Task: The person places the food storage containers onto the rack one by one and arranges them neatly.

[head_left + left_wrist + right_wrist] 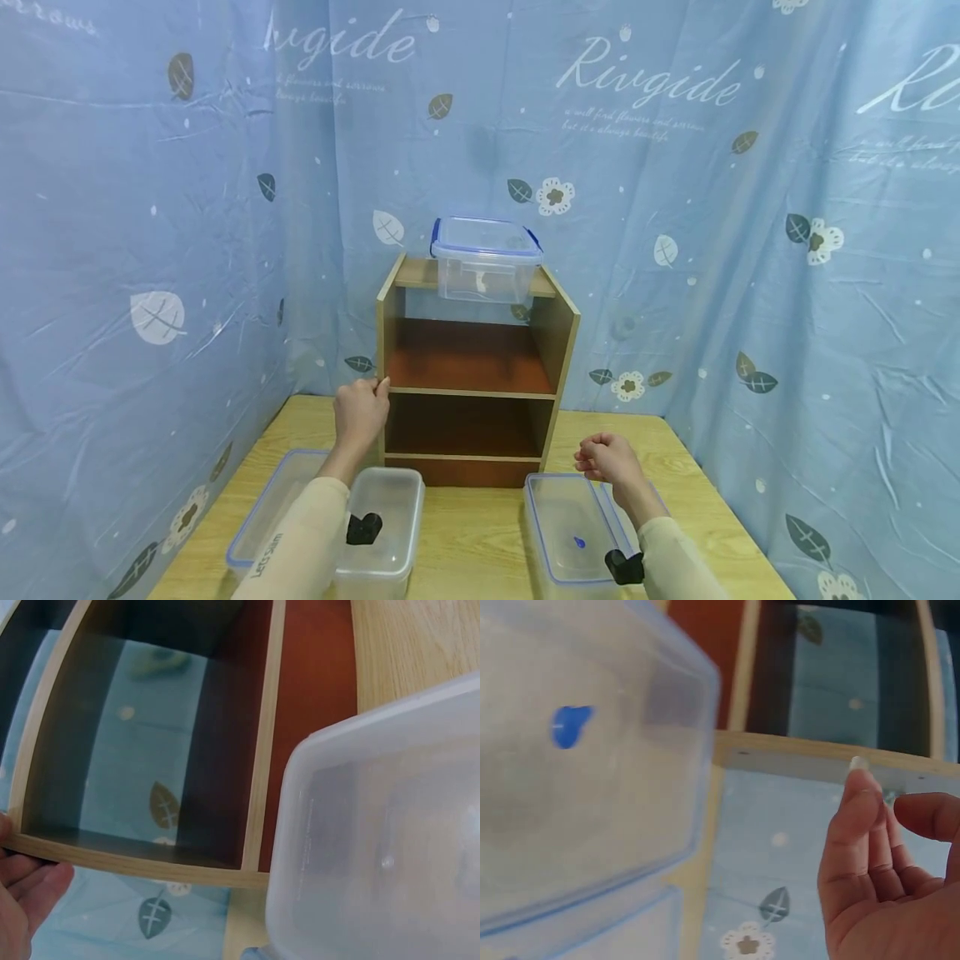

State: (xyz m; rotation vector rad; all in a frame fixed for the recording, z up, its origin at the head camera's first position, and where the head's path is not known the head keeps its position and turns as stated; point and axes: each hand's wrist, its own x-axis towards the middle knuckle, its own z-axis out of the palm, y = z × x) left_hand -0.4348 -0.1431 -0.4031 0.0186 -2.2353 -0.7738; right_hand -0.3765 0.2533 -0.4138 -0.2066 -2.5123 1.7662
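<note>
Left hand (362, 412) grips while right hand (609, 458) hovers, loosely curled.

A shelf unit (472, 367) is stood at twelve o'clock on the wood-grained table (468, 546), with a clear lidded box (487, 265) borne on top; two plastic tubs (393, 504) are set at eight o'clock, blue-edged containers (558, 521) at four.

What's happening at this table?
A person's left hand grips the left side edge of a wooden shelf unit. Their right hand holds nothing, its fingers loosely curled, off to the shelf's right. A clear box with blue clips sits on top of the unit, and more plastic containers stand on the table at both sides in front.
</note>
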